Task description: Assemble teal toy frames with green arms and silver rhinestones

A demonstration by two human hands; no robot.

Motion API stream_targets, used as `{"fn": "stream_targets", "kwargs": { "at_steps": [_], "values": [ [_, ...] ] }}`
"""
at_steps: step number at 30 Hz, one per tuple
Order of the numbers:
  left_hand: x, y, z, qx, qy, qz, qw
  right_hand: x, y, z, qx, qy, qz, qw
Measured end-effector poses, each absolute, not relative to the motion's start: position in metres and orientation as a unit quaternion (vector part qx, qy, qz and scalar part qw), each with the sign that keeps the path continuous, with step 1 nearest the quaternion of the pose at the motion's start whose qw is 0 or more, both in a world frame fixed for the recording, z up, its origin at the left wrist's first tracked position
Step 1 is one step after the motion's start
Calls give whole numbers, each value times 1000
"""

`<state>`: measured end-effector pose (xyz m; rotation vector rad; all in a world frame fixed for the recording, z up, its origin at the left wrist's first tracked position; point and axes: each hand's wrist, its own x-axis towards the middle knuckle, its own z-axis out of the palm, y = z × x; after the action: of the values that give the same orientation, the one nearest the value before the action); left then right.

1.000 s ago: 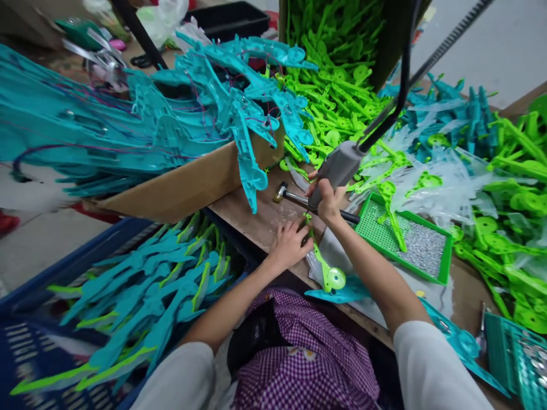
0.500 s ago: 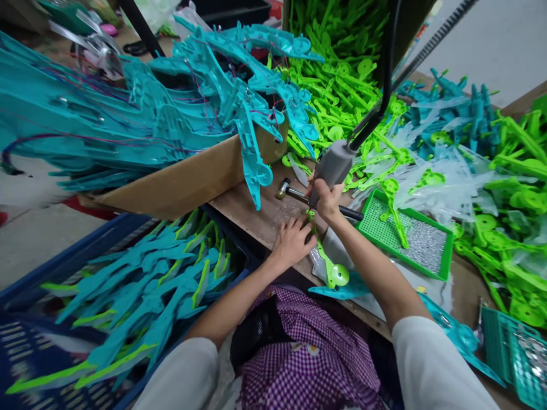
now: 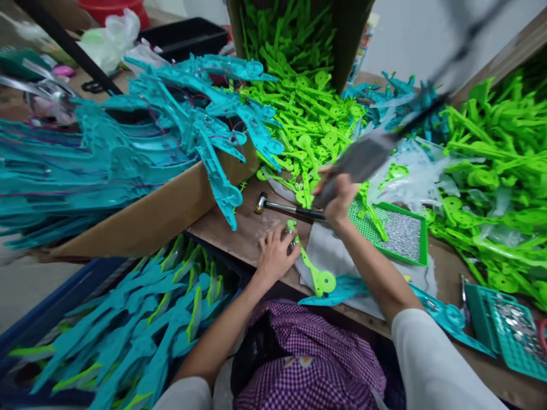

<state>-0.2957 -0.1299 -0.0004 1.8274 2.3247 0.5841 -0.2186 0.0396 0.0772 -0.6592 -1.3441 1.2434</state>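
A grey electric screwdriver [image 3: 363, 162], hanging from a cable and blurred by motion, is gripped in my right hand [image 3: 339, 202] over the bench. It is tilted and lifted off the part below. My left hand [image 3: 276, 256] rests on the bench, fingers curled against the upper end of a lime green plastic arm [image 3: 322, 282] with a round disc end. Something small and shiny shows under those fingertips; I cannot make out what. A turquoise plastic piece [image 3: 348, 290] lies partly under the green arm. Behind my left hand lies a small hammer [image 3: 277, 206] with a black handle.
A green tray [image 3: 423, 242] of small metal pieces stands right of my right forearm. Lime green parts [image 3: 307, 119] are heaped behind. Turquoise shells with wires [image 3: 123, 154] overhang a cardboard box [image 3: 149, 213]. A blue crate [image 3: 85, 279] of assembled pieces sits at left, a teal box [image 3: 517, 330] at right.
My right hand has raised the screwdriver off the green arm and tilted it to the right. My left hand stays at the green arm. The whole view has shifted somewhat.
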Motion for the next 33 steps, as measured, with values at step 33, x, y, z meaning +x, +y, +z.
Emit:
{"fn": "stream_targets", "kwargs": {
  "at_steps": [33],
  "values": [
    [-272, -177, 25, 765, 592, 246, 60, -119, 135, 59, -343, -547, 394, 654]
  ]
}}
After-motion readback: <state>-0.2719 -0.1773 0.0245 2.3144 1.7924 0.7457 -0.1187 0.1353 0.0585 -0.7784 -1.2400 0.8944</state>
